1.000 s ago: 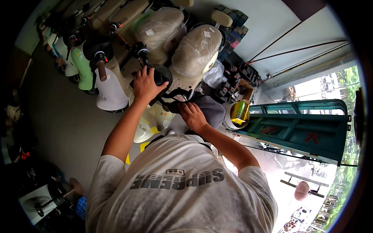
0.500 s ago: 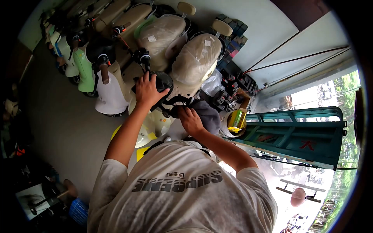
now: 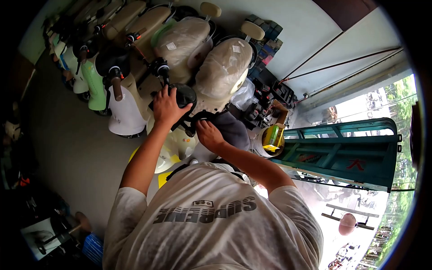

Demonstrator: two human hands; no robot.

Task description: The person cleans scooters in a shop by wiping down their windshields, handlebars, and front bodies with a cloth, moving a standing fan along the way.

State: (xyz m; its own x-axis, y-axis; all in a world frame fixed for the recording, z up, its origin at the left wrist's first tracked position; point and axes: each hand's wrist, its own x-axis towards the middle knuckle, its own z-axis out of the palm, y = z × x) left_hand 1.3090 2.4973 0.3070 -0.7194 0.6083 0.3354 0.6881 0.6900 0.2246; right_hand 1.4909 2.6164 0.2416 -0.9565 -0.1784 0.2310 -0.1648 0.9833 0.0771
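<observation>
My left hand lies over a round black part at the front of a cream scooter. Its thumb is spread to the right and its fingers curl over the edge. Beside it, my right hand is closed at the black handlebar of the same scooter; the fingertips are partly hidden. A dark grey cloth hangs just right of that hand. Below my hands is the scooter's cream front panel. Its seat is wrapped in clear plastic.
More scooters stand in a row to the left, including a white one and a green one. At right are a bucket holding a yellow box and a teal metal truck bed. Stacked batteries line the wall.
My right hand has shifted slightly left along the handlebar, away from the grey cloth. My left hand stays on the round black part. The whole view has moved a little.
</observation>
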